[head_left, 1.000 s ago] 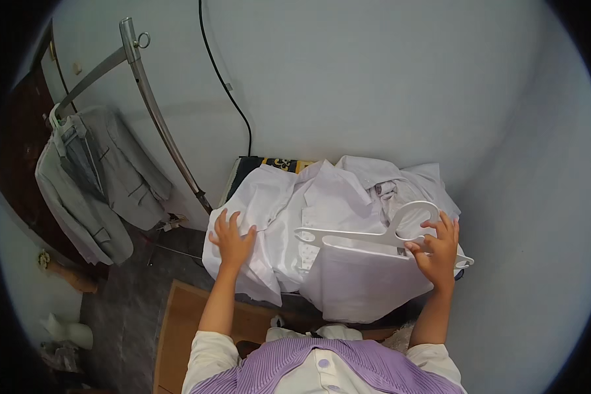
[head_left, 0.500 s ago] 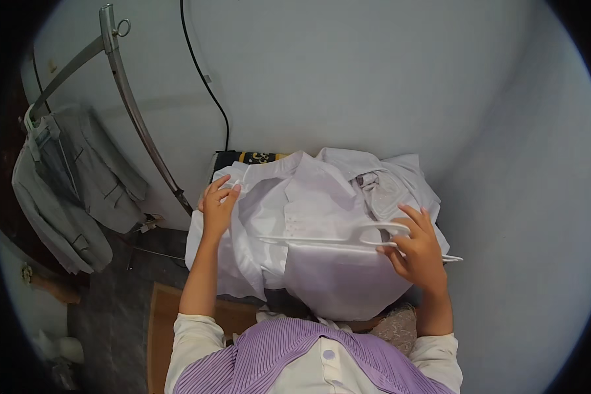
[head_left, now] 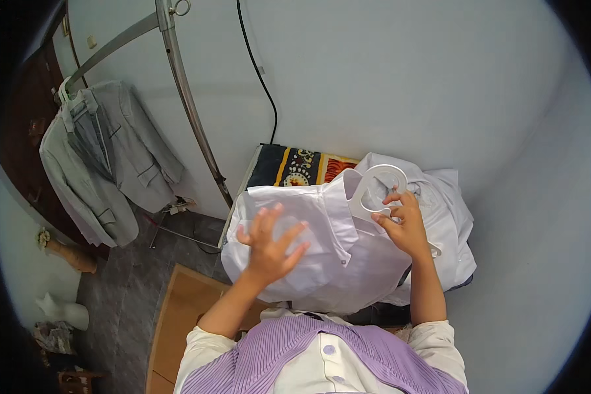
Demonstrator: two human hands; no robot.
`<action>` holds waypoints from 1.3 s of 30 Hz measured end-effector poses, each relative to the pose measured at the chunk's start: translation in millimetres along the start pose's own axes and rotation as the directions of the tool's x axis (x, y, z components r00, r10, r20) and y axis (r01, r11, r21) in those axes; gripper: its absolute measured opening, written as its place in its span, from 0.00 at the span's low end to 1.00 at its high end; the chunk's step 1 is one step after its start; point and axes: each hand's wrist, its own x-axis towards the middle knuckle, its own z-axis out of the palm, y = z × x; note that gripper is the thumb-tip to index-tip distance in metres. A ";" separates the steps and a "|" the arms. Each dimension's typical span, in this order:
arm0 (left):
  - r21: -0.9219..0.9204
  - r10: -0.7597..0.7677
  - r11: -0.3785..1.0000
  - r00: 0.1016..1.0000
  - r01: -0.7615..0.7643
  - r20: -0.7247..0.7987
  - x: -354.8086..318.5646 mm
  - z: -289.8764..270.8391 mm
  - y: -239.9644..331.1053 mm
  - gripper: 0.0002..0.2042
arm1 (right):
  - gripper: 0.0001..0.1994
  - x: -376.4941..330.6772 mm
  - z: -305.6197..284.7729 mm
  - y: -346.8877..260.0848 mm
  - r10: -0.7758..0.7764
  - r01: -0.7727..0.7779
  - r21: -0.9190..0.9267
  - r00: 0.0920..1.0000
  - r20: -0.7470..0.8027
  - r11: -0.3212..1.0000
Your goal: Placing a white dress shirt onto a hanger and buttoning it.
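Observation:
A white shirt (head_left: pixel 289 223) lies spread in front of me, its collar (head_left: pixel 340 220) facing right. My left hand (head_left: pixel 272 246) is over the shirt with fingers spread, slightly blurred, and holds nothing. Whether it touches the cloth I cannot tell. Beside the collar, my right hand (head_left: pixel 404 223) pinches a white hanger (head_left: pixel 361 197) just below its large round hook. Much of the hanger's body is hidden by my hand and the shirt.
More white garments (head_left: pixel 450 217) are heaped at the right. Under the shirt shows a patterned cloth (head_left: pixel 302 167). A metal rack (head_left: pixel 190 98) with a hanging grey jacket (head_left: pixel 105 157) stands at the left. Behind is a wall with a black cable (head_left: pixel 262 85).
The hanger has turned from lying across the shirt to hook upward near the collar. My left hand has let go of the cloth and moved right. My view has shifted left.

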 end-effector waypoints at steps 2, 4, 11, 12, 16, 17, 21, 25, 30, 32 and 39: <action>0.197 -0.192 0.963 0.981 0.185 0.018 17.9 -18.0 -14.0 0.25 | 0.14 -0.1 -4.8 -11.8 -0.029 0.030 -0.066 0.999 0.015 0.997; 0.252 -0.150 0.959 0.986 0.129 0.065 30.8 -25.6 -30.8 0.22 | 0.14 -2.2 -1.5 -21.2 -0.068 0.070 -0.079 0.997 0.036 0.994; 0.172 0.151 0.972 0.986 -0.161 0.069 43.5 -21.2 -69.4 0.09 | 0.15 -7.0 14.0 -45.1 -0.073 0.087 -0.059 0.976 0.207 0.994; 0.169 0.160 0.971 0.984 -0.171 0.078 42.3 -21.1 -74.8 0.09 | 0.16 -4.6 14.7 -27.9 -0.037 -0.025 0.197 0.951 0.305 0.980; 0.071 0.056 0.996 0.995 -0.063 0.087 27.7 -17.1 -100.1 0.08 | 0.15 -16.8 1.5 43.3 0.047 -0.252 0.540 0.930 0.365 0.803; 0.048 0.067 0.996 0.995 -0.070 0.069 24.2 -17.7 -106.6 0.08 | 0.18 -30.8 5.3 54.4 0.148 -0.237 0.351 0.954 0.262 0.906; 0.027 0.067 0.997 0.991 -0.071 0.112 24.5 -19.2 -111.4 0.09 | 0.28 -91.9 51.7 65.9 0.325 -0.287 -0.331 0.943 0.065 0.899; 0.069 0.062 0.995 0.982 -0.075 0.177 35.9 -22.1 -111.3 0.10 | 0.08 -96.5 72.8 83.0 0.165 -0.170 -0.420 0.985 -0.049 0.891; 0.055 0.086 0.994 0.994 -0.089 0.061 41.5 -17.4 -118.7 0.11 | 0.04 -8.4 32.0 106.0 -0.060 -0.282 -0.515 0.833 -0.550 0.810; 0.062 0.085 0.994 0.994 -0.090 0.075 46.2 -15.9 -112.6 0.11 | 0.15 28.7 10.1 108.8 -0.028 -0.406 -0.591 0.808 -0.588 0.697; 0.053 -0.001 0.999 0.995 -0.004 0.096 37.5 -13.9 -126.4 0.10 | 0.07 3.2 92.2 20.0 0.052 -0.253 -0.415 0.898 -0.438 0.874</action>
